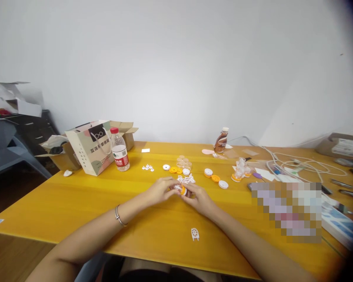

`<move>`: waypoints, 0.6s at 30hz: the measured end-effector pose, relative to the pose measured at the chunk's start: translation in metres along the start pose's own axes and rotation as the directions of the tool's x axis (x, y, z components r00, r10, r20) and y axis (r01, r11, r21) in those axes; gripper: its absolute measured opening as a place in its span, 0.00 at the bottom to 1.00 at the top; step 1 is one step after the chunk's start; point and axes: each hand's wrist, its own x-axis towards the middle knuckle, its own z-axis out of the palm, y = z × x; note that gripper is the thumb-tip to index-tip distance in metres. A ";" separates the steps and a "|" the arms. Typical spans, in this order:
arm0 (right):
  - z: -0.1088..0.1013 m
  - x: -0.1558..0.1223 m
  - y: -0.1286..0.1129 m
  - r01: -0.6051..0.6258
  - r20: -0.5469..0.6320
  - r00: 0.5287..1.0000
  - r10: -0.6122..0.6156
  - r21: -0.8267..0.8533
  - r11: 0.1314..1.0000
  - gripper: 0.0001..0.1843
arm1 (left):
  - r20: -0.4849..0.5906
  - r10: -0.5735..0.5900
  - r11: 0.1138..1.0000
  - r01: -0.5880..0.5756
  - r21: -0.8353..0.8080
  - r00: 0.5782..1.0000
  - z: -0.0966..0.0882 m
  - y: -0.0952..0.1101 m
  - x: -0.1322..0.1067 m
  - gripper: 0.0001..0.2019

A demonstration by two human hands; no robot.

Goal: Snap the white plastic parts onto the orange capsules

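Note:
Both my hands meet over the middle of the yellow table point(76, 203). My left hand point(160, 190) and my right hand point(198, 197) pinch a small orange and white round piece point(182, 190) between their fingertips. A silver bracelet point(119, 216) circles my left wrist. Just beyond the hands lies a white lacy cut-out point(186, 179). Several orange and white discs point(176, 169) and more discs point(215, 178) lie in a row behind it. A small white cut-out part point(195, 234) rests near the table's front edge.
A paper bag point(90, 150) and water bottle point(119, 154) stand at the left, cardboard boxes point(61, 154) behind them. A brown drink bottle point(221, 141) stands at the back. Cables point(297, 164) and tools point(341, 184) lie at the right. A chair point(6, 149) is off the left.

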 end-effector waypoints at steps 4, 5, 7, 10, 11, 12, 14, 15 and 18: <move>-0.002 0.002 -0.003 -0.091 0.170 0.983 0.065 0.154 0.984 0.17 | 0.074 0.170 0.978 -0.159 -0.133 0.983 -0.010 0.000 -0.001 0.13; -0.002 0.003 -0.003 -0.117 0.194 0.978 0.080 0.186 0.976 0.18 | 0.083 0.179 0.971 -0.162 -0.176 0.980 -0.011 0.000 0.000 0.14; -0.002 0.006 -0.004 -0.146 0.196 0.975 0.103 0.219 0.965 0.19 | 0.046 0.127 0.967 -0.114 -0.227 0.991 -0.013 0.000 0.001 0.19; -0.003 0.007 -0.005 -0.152 0.126 0.983 0.130 0.179 0.972 0.19 | -0.041 -0.043 0.981 0.034 -0.190 0.998 -0.011 0.001 0.001 0.21; -0.004 0.006 -0.006 -0.150 0.107 0.985 0.134 0.161 0.975 0.19 | -0.046 -0.082 0.984 0.074 -0.164 0.996 -0.011 0.002 0.001 0.17; -0.005 0.006 -0.007 -0.151 0.105 0.985 0.137 0.149 0.977 0.18 | -0.035 -0.098 0.986 0.092 -0.140 0.995 -0.010 0.002 0.000 0.14; -0.007 0.004 -0.008 -0.163 0.149 0.979 0.139 0.166 0.972 0.18 | -0.003 -0.045 0.990 0.044 -0.134 0.999 -0.012 0.004 -0.001 0.12; -0.008 0.004 -0.008 -0.174 0.185 0.973 0.138 0.199 0.964 0.18 | 0.020 0.016 0.988 -0.013 -0.157 1.000 -0.014 0.006 -0.001 0.11; -0.009 0.005 -0.008 -0.202 0.233 0.964 0.131 0.313 0.928 0.20 | 0.063 0.158 0.957 -0.137 -0.256 0.985 -0.020 0.010 -0.003 0.11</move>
